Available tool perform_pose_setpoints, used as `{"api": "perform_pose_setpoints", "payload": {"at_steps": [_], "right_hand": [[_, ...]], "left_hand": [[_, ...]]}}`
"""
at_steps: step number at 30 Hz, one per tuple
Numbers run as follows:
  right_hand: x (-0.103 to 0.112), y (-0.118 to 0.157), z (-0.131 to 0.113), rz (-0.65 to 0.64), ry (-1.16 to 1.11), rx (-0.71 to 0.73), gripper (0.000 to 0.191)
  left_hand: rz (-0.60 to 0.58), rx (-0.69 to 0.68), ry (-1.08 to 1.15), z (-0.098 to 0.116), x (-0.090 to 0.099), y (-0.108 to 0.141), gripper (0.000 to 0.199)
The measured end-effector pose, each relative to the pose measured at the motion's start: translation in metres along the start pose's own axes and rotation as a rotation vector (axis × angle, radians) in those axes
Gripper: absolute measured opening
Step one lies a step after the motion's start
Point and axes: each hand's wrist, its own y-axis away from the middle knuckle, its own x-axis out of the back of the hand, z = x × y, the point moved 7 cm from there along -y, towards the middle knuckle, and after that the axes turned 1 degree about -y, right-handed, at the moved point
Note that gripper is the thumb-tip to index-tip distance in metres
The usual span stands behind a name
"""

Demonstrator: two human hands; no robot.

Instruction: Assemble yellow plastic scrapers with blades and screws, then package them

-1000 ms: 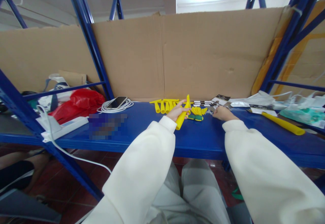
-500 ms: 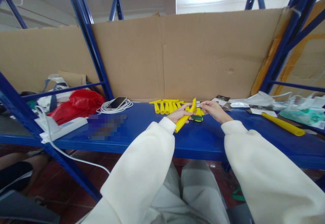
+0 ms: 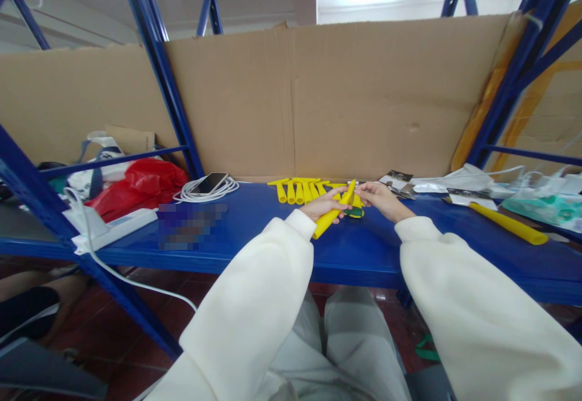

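Observation:
My left hand (image 3: 322, 206) is closed around a yellow T-shaped tool (image 3: 324, 224) with a round, tube-like handle. The handle slants down toward me, and its flat head tilts up between my two hands. Just right of that head is my right hand (image 3: 381, 199), thumb and fingers pinched together; whatever is between them is too small to make out. Behind my left hand, several similar yellow tools (image 3: 291, 193) lie side by side, handles toward me. A green and yellow piece (image 3: 353, 212) sits on the table under the hands, partly covered.
On the blue tabletop (image 3: 254, 231), a phone (image 3: 210, 183) rests on a coiled white cable, left of the tools. Further left are a power strip (image 3: 120, 231) and a red bag (image 3: 140, 182). A long yellow tool (image 3: 509, 224) and plastic packaging (image 3: 545, 210) lie right. Cardboard (image 3: 354, 97) stands behind.
The yellow tool's head has turned slightly in my left hand. My right hand has shifted a little left, closer to it.

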Motion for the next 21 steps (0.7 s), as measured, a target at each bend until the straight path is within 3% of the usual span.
{"api": "perform_pose_setpoints", "payload": {"at_steps": [8, 21], "right_hand": [[-0.003, 0.000, 0.002, -0.023, 0.011, -0.017, 0.047], [0.008, -0.006, 0.008, 0.147, 0.162, 0.044, 0.061]], "left_hand": [[-0.010, 0.012, -0.026, -0.002, -0.001, 0.000, 0.076], [-0.015, -0.006, 0.026, 0.002, -0.002, 0.001, 0.073]]}}
